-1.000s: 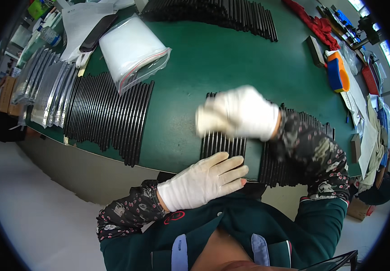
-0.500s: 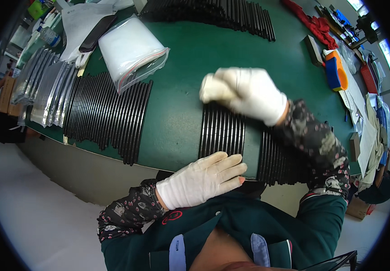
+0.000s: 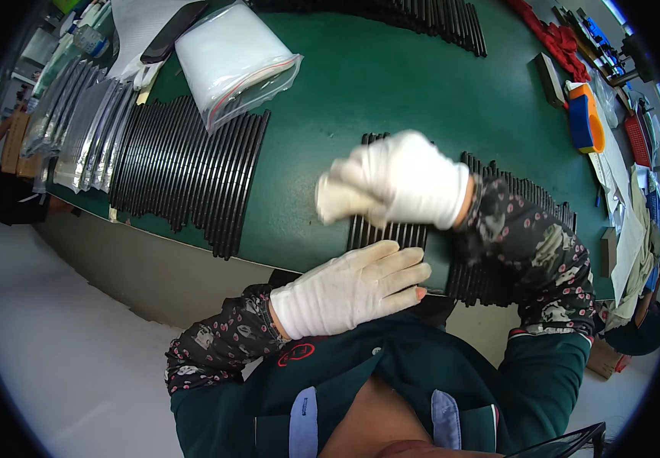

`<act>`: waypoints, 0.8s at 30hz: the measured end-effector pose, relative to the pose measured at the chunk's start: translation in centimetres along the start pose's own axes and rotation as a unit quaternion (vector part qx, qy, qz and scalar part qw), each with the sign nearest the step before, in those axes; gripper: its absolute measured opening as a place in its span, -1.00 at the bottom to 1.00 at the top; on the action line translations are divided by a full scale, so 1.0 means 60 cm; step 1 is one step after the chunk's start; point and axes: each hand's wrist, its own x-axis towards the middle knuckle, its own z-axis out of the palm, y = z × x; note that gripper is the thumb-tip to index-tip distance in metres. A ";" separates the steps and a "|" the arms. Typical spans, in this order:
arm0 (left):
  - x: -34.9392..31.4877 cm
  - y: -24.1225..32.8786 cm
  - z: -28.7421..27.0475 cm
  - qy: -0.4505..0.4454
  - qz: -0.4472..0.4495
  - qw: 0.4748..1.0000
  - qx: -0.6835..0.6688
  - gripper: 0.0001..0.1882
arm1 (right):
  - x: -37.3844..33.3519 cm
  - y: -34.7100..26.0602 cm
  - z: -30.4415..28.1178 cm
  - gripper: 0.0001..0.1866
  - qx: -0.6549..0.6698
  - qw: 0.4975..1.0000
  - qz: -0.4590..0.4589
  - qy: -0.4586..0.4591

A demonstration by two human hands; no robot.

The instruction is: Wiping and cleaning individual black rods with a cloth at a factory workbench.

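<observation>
My left hand (image 3: 353, 290), in a white glove, lies flat with fingers stretched over the near ends of the middle row of black rods (image 3: 391, 235). One fingertip pokes bare through the glove. My right hand (image 3: 414, 179), gloved too, is closed above the same row and hides much of it. Bunched in its fingers is a cream-coloured wad (image 3: 339, 200), apparently cloth, slightly blurred. Under my right forearm lies another row of black rods (image 3: 479, 282), and a wider set of rods (image 3: 188, 172) is laid side by side to the left.
A plastic bag with white contents (image 3: 234, 57) rests against the left rods. Silvery packets (image 3: 89, 137) stand at the table's left end. More rods (image 3: 440, 19) lie at the back. An orange and blue holder (image 3: 585, 118), red cloth (image 3: 555, 46) and dark block (image 3: 550, 79) are right.
My right hand has swept with the wad toward me and slightly left along the middle rods, uncovering their far ends. My left hand stays flat on the near ends. The whole view has shifted slightly.
</observation>
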 end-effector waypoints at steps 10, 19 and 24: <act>0.003 0.002 0.001 0.014 0.006 1.000 -0.004 -0.71 | -0.019 0.027 -0.018 -0.68 -0.061 0.995 0.074 -0.007; -0.002 0.009 -0.003 0.018 -0.018 1.000 0.016 -0.71 | -0.064 -0.025 -0.016 -0.74 -0.025 0.999 0.004 -0.038; 0.000 -0.005 -0.005 -0.018 0.000 0.999 0.028 -0.69 | -0.046 0.091 -0.053 -0.65 -0.051 0.983 0.176 0.032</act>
